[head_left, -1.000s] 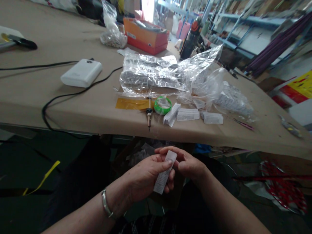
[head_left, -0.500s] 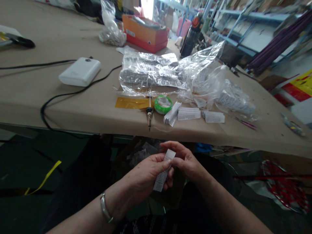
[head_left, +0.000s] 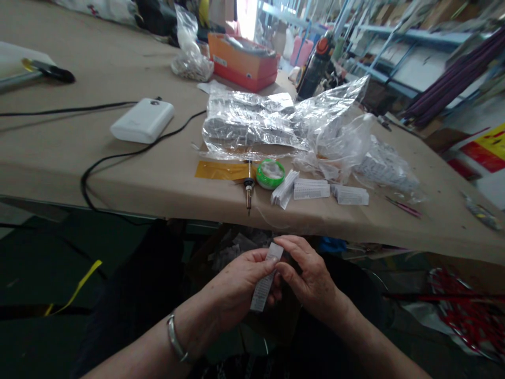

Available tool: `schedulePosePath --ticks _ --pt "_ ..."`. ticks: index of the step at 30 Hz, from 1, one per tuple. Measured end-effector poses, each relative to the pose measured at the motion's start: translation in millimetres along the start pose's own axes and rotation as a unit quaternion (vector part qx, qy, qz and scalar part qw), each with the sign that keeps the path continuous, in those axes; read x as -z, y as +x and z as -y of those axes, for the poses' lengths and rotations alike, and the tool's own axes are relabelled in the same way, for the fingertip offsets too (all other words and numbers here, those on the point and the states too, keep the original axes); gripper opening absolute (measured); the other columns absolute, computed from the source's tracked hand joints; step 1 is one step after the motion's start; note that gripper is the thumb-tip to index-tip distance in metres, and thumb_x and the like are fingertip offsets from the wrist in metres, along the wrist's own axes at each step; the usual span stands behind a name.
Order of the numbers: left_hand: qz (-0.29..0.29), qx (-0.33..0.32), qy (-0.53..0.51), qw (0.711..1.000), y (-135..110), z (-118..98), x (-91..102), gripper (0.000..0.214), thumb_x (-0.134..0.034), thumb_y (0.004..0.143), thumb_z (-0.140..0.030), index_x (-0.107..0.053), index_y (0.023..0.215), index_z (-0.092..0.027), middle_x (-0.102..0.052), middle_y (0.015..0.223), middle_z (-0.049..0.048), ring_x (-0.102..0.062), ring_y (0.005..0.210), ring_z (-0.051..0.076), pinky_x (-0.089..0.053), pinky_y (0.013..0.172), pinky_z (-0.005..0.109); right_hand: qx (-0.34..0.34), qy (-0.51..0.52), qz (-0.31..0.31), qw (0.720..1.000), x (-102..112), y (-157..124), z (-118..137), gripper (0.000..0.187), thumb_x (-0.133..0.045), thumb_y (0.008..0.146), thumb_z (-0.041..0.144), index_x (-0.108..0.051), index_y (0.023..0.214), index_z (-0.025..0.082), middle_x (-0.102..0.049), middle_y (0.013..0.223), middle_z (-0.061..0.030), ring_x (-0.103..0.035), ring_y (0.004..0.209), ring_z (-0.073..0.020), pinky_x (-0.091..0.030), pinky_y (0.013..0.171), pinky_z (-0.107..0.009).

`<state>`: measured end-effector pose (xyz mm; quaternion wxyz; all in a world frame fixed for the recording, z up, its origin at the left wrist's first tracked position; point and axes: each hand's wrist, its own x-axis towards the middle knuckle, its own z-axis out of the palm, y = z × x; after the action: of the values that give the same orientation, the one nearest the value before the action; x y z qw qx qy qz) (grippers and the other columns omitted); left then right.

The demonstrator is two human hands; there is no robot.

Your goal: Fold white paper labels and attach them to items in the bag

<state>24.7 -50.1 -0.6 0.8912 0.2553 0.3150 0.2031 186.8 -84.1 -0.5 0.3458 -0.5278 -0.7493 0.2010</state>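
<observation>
My left hand (head_left: 242, 279) is closed around a narrow white label strip (head_left: 262, 291) with small printed text, its thumb pressing on the upper part. The strip tilts, its top end poking out above the thumb; whether it is one label or a thin stack I cannot tell. My right hand (head_left: 310, 271) is beside the strip's upper end, thumb and forefinger apart, the fingertips very near or touching its edge. On the table edge ahead lie a fanned label stack (head_left: 284, 189) and two more label stacks (head_left: 311, 189), (head_left: 352, 195).
A soldering-iron-like tool (head_left: 249, 192) points toward me beside a green tape roll (head_left: 270, 174) and amber film (head_left: 221, 170). Behind are clear plastic bags (head_left: 252, 123), a white power bank (head_left: 142, 121) with a black cable, and an orange box (head_left: 242, 63). Tweezers (head_left: 403, 207) lie right.
My right thumb and fingers have spread apart and drawn slightly away from the strip. My left hand keeps hold of it. The view has shifted a little, so the table appears further right and lower.
</observation>
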Motion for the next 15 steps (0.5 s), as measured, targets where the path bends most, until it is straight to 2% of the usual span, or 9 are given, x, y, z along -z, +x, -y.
schedulePosePath --ticks 2,4,6,9,12,15 --pt "-0.005 -0.004 -0.002 1.000 0 0 0.7 0.019 -0.060 0.081 -0.033 -0.059 0.081 -0.014 -0.055 0.062 -0.0006 -0.052 0.048 0.008 -0.039 0.048 0.020 -0.023 0.033 -0.005 0.999 -1 0 0 0.037 -0.054 0.087 0.031 -0.053 0.122 0.020 -0.059 0.117 -0.0107 -0.054 0.111 -0.0244 -0.043 0.096 -0.041" --pt "-0.011 -0.014 -0.005 1.000 0 1 0.9 0.019 -0.060 0.081 -0.033 -0.058 0.079 -0.014 -0.054 0.061 -0.0012 -0.052 0.048 0.008 -0.038 0.047 0.020 -0.083 0.112 -0.021 0.990 -3 2 0 0.036 -0.055 0.086 0.032 -0.053 0.120 0.020 -0.062 0.110 -0.0087 -0.058 0.103 -0.0220 -0.046 0.091 -0.037" --pt "-0.021 -0.026 -0.005 0.999 0 1 0.8 0.019 -0.059 0.081 -0.033 -0.058 0.080 -0.014 -0.053 0.060 -0.0018 -0.051 0.048 0.008 -0.037 0.047 0.020 -0.160 0.228 -0.027 0.960 -6 6 0 0.027 -0.057 0.085 0.033 -0.057 0.109 0.021 -0.065 0.094 -0.0041 -0.062 0.085 -0.0171 -0.050 0.077 -0.029" --pt "-0.048 -0.042 0.000 0.998 -2 0 0.0 0.020 -0.061 0.080 -0.035 -0.059 0.082 -0.015 -0.053 0.059 -0.0020 -0.051 0.049 0.008 -0.036 0.047 0.020 -0.242 0.375 -0.015 0.895 -13 14 -2 0.016 -0.063 0.080 0.033 -0.059 0.087 0.019 -0.061 0.072 0.0022 -0.058 0.061 -0.0102 -0.047 0.058 -0.021" --pt "-0.070 -0.064 0.019 0.995 -4 -2 -0.2 0.022 -0.062 0.078 -0.036 -0.060 0.080 -0.015 -0.053 0.058 -0.0020 -0.050 0.049 0.009 -0.035 0.047 0.020 -0.280 0.442 -0.011 0.852 -21 22 -3 0.016 -0.065 0.077 0.030 -0.058 0.078 0.017 -0.058 0.064 0.0034 -0.053 0.052 -0.0079 -0.043 0.051 -0.019" --pt "-0.087 -0.083 0.041 0.992 -5 -4 0.3 0.022 -0.062 0.078 -0.037 -0.060 0.077 -0.015 -0.053 0.057 -0.0021 -0.049 0.048 0.009 -0.035 0.048 0.020 -0.295 0.467 -0.006 0.834 -26 27 -2 0.016 -0.065 0.076 0.030 -0.056 0.075 0.016 -0.058 0.060 0.0035 -0.052 0.046 -0.0080 -0.042 0.047 -0.019"
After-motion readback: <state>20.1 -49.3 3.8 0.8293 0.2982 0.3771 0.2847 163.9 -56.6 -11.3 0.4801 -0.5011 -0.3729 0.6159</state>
